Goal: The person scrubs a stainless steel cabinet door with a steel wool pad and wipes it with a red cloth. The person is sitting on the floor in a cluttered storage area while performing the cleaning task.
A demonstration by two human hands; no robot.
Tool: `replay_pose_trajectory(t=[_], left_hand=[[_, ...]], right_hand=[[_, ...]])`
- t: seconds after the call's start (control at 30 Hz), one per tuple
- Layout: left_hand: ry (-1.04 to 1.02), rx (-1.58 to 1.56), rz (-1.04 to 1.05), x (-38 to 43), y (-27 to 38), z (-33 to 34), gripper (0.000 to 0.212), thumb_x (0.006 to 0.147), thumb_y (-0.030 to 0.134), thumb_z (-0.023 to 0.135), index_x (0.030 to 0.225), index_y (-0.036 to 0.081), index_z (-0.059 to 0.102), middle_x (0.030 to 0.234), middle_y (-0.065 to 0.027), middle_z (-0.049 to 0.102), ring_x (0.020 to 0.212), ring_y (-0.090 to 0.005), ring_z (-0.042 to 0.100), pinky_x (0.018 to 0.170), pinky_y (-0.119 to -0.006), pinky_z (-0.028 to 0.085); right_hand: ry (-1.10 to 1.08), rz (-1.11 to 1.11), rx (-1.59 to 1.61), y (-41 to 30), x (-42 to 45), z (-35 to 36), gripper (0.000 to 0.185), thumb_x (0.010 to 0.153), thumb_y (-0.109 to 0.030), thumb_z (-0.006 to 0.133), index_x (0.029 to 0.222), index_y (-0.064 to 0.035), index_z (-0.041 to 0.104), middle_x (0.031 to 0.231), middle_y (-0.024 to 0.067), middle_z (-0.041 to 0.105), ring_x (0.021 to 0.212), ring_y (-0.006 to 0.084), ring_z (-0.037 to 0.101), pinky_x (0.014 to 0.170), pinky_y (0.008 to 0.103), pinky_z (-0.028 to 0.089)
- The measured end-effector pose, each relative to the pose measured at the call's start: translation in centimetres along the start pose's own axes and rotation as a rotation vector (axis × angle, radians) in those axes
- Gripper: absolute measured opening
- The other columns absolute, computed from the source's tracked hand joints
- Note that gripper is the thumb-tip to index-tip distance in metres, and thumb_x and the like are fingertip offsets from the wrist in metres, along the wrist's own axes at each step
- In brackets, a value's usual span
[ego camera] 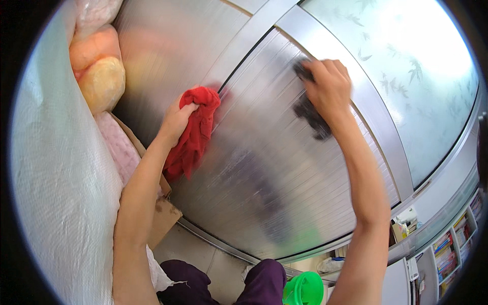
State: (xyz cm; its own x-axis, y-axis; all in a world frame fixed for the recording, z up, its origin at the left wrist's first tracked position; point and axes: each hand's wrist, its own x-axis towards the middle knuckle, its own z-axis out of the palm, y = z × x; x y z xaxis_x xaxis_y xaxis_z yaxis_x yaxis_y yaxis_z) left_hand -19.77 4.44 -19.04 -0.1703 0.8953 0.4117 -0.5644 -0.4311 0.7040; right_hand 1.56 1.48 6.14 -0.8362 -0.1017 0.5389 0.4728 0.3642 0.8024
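Observation:
My left hand [176, 124] grips a bunched red cloth [194, 133], whose loose end hangs below the fingers. It is in front of the ribbed silver metal door panel [244, 160]; I cannot tell whether the cloth touches it. Higher and to the right, my right hand [331, 89] holds a dark cloth [314, 119] against the same panel, close to its aluminium frame [366, 95]. Part of the dark cloth sticks out past the thumb, and another part hangs below the palm. Blurred reflections show on the metal.
At the left stand a large white plastic-covered bulk [65, 183], plastic-wrapped bundles [101, 82] and a cardboard box [166, 219]. A green bucket [288, 291] is by my right knee. Frosted glass [415, 99] with a leaf pattern adjoins the frame. Bookshelves [436, 248] stand at lower right.

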Motion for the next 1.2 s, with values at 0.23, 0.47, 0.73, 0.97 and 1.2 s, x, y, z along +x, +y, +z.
replay_pose_trajectory(t=[0.23,0.47,0.73,0.97,1.2], left_hand=[[-0.015,-0.019,0.003,0.4,-0.6,0.6,0.049,0.089,0.009,0.049,0.136,0.001,0.044,0.133,-0.0093,0.051,0.119,-0.0167,0.049,0.101,-0.028,0.036],[0.054,0.025,-0.02,-0.3,0.6,-1.0,0.049,0.088,0.01,0.05,0.136,0.001,0.044,0.132,-0.0092,0.052,0.118,-0.0165,0.049,0.101,-0.028,0.036],[0.011,-0.003,-0.085,-0.5,0.9,-1.1,0.048,0.088,0.01,0.05,0.135,0.001,0.046,0.126,-0.0072,0.054,0.112,-0.0151,0.052,0.096,-0.028,0.04],[-0.024,-0.078,-0.051,0.3,0.2,1.2,0.048,0.089,0.01,0.05,0.135,0.002,0.045,0.126,-0.0073,0.055,0.112,-0.0159,0.052,0.096,-0.028,0.04],[-0.005,-0.042,-0.029,-0.2,0.3,-0.3,0.05,0.089,0.009,0.048,0.139,0.002,0.041,0.135,-0.0097,0.049,0.121,-0.0172,0.048,0.102,-0.028,0.036]], right_hand=[[0.024,-0.024,-0.032,0.4,1.7,1.7,0.017,0.063,-0.001,0.066,0.078,-0.0092,0.064,0.074,0.0052,0.061,0.076,0.0241,0.057,0.068,0.0351,0.046],[-0.037,0.054,-0.001,0.6,-1.5,0.0,0.02,0.061,0.001,0.063,0.079,-0.0089,0.062,0.078,0.0051,0.06,0.078,0.0256,0.056,0.07,0.0358,0.046],[-0.028,0.055,-0.043,1.2,-4.9,-3.1,0.024,0.057,-0.001,0.068,0.079,-0.011,0.065,0.071,0.0035,0.058,0.071,0.022,0.055,0.064,0.0335,0.043],[0.016,0.006,-0.078,0.3,1.7,1.3,0.02,0.061,0.0,0.06,0.079,-0.0085,0.061,0.072,0.0061,0.056,0.075,0.0264,0.055,0.067,0.0362,0.045],[0.023,0.029,-0.031,0.9,-0.8,0.4,0.02,0.06,-0.001,0.065,0.079,-0.0074,0.062,0.075,0.0079,0.059,0.074,0.0267,0.055,0.066,0.0362,0.044]])
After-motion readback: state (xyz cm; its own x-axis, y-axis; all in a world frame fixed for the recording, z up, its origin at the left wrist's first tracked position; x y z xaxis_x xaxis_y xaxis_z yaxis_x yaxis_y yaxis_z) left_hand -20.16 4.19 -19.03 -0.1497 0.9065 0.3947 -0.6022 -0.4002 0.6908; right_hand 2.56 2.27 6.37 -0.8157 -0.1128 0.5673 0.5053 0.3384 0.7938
